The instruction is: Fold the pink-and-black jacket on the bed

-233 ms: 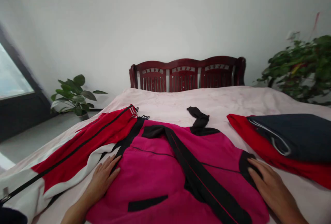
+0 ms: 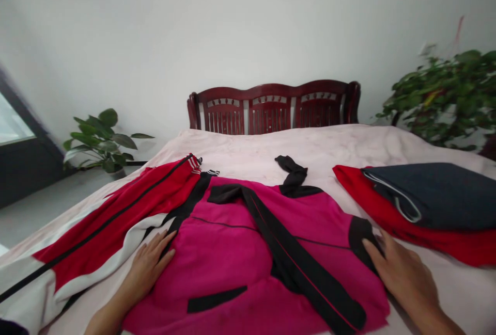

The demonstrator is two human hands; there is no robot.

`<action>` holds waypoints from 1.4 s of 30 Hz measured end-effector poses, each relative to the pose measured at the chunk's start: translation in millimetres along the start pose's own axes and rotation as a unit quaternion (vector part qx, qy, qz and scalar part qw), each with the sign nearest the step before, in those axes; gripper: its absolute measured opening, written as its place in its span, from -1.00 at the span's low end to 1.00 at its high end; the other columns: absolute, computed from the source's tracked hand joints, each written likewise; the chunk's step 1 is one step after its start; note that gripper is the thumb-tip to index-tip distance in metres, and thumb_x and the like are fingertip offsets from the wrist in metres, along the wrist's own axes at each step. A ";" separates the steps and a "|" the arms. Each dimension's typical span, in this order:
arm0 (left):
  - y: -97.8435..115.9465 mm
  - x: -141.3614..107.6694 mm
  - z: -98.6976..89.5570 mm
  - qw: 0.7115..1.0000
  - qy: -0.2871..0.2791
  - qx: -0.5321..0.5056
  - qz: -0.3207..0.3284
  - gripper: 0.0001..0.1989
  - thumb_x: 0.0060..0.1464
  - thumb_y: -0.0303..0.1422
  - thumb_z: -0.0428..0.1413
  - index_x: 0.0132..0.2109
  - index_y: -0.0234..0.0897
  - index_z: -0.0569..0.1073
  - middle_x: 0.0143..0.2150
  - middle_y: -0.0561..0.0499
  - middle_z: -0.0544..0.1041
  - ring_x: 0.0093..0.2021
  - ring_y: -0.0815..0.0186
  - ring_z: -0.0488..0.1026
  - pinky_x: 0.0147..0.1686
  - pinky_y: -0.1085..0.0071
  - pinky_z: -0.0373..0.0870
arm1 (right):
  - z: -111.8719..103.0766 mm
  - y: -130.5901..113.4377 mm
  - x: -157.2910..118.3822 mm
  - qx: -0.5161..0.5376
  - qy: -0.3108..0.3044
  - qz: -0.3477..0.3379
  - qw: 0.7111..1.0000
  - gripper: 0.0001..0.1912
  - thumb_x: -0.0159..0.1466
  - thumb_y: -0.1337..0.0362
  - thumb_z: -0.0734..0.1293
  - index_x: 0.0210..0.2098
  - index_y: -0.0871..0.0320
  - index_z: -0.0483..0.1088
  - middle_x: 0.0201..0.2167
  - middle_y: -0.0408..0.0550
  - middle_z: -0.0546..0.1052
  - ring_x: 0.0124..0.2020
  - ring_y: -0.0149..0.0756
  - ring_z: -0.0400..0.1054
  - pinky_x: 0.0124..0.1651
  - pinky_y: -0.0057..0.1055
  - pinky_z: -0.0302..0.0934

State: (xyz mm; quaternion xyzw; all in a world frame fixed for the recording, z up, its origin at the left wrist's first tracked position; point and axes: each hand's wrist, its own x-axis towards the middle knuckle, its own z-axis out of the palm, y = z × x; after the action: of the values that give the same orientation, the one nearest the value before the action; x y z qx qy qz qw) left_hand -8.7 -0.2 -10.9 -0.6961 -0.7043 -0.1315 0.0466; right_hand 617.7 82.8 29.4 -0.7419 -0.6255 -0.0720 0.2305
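A magenta jacket (image 2: 228, 252) with black sleeves and trim lies spread on the bed, one black sleeve (image 2: 287, 252) laid diagonally across its body. My left hand (image 2: 149, 262) rests on the jacket's left edge, fingers stretched out and apart over its black part. At the opposite edge, my right hand (image 2: 403, 273) has its thumb on the black panel (image 2: 360, 237), with the index finger apart from it beside the edge. The other right fingertips are partly hidden. Beside my left hand lies a red, white and black garment (image 2: 127, 221).
Folded dark blue clothing (image 2: 437, 195) lies on a red garment (image 2: 352, 180) at the right. The pink bed sheet (image 2: 240, 162) reaches to a dark wooden headboard (image 2: 271, 113). Plants stand at the left (image 2: 104, 141) and right (image 2: 453, 97).
The view has shifted slightly, so the scene sits a little further left. My right fingers have moved off the black panel to its outer edge; my left hand stays on the jacket.
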 end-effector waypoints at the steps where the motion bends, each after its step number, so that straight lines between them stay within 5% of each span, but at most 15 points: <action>1: 0.5 0.1 -0.8 1.000 -0.002 0.002 -0.002 -0.50 0.30 -0.22 -0.20 0.33 -0.06 0.23 0.37 0.00 0.27 0.39 0.16 0.11 0.32 0.06 0.11 | -4.1 -3.5 -0.2 -0.021 -0.015 0.011 1.000 -0.33 0.30 -0.13 0.00 0.12 0.21 0.32 -0.11 0.24 0.56 -0.12 0.27 0.45 -0.15 0.11 0.35; 9: 5.8 2.8 -6.1 0.999 -0.011 -0.004 -0.030 -0.49 0.29 -0.19 -0.20 0.33 -0.10 0.24 0.37 -0.07 0.26 0.37 0.10 0.17 0.28 0.00 0.15 | -5.3 -11.4 6.1 -0.024 -0.069 0.038 0.997 -0.18 0.30 -0.20 -0.04 0.24 0.32 0.21 0.04 0.32 0.48 0.00 0.17 0.44 -0.04 0.00 0.34; 13: 2.8 2.2 -3.9 1.000 0.005 -0.008 -0.018 -0.51 0.29 -0.18 -0.17 0.32 -0.05 0.25 0.36 -0.03 0.29 0.36 0.12 0.19 0.29 0.04 0.16 | 0.2 -5.2 11.5 0.020 -0.108 0.018 0.994 -0.32 0.31 -0.11 0.01 0.19 0.20 0.28 0.00 0.20 0.54 -0.08 0.09 0.49 -0.12 -0.09 0.37; 19: 2.5 2.4 -4.0 0.999 -0.013 -0.019 -0.032 -0.49 0.28 -0.15 -0.15 0.32 -0.06 0.25 0.38 -0.06 0.26 0.38 0.06 0.13 0.29 -0.02 0.14 | -10.1 -0.3 19.5 0.014 -0.047 0.031 0.998 -0.35 0.26 -0.05 0.08 0.20 0.14 0.31 -0.06 0.14 0.58 -0.12 0.05 0.51 -0.21 -0.15 0.35; 27: 2.2 4.8 -5.2 0.998 -0.014 -0.059 -0.030 -0.48 0.28 -0.11 -0.15 0.31 -0.11 0.28 0.38 -0.09 0.26 0.39 0.05 0.11 0.31 -0.04 0.09 | -2.6 6.4 13.1 0.025 -0.081 0.066 0.994 -0.32 0.27 -0.13 0.08 0.24 0.09 0.27 -0.04 0.11 0.56 -0.15 0.05 0.51 -0.16 -0.10 0.34; 31: -0.7 5.1 -7.4 0.993 0.006 -0.118 -0.027 -0.48 0.27 -0.06 -0.12 0.28 -0.11 0.32 0.35 -0.10 0.29 0.38 0.07 0.14 0.32 -0.03 0.09 | -5.0 5.0 9.2 -0.007 -0.030 0.004 1.000 -0.33 0.33 -0.09 0.04 0.22 0.20 0.29 -0.01 0.18 0.54 -0.10 0.06 0.47 -0.10 -0.07 0.32; 36: -0.3 0.2 -19.0 0.979 0.016 -0.203 -0.033 -0.47 0.20 -0.02 0.00 0.24 -0.09 0.37 0.34 -0.08 0.31 0.35 0.06 0.21 0.31 -0.01 0.13 | -34.7 -24.5 -3.1 -0.045 0.056 -0.104 0.992 -0.41 0.36 -0.01 0.02 0.10 0.25 0.40 -0.03 0.20 0.52 -0.02 0.08 0.39 0.02 -0.02 0.26; 42: -8.2 -18.4 -54.1 0.961 -0.058 -0.267 -0.032 -0.57 0.19 -0.06 0.03 0.16 0.03 0.45 0.37 0.05 0.27 0.36 0.11 0.19 0.31 0.09 0.13 | -72.3 -94.4 -68.5 0.021 -0.063 -0.219 0.973 -0.41 0.19 -0.07 0.30 0.14 0.05 0.39 0.02 0.06 0.52 -0.01 0.01 0.43 -0.09 -0.14 0.40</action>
State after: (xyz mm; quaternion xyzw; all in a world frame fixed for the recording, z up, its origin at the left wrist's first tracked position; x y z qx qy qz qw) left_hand -22.7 -31.4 35.6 -0.6666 -0.6670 -0.2756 -0.1864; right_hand 525.8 0.9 89.9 -0.5847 -0.7875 -0.0612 0.1848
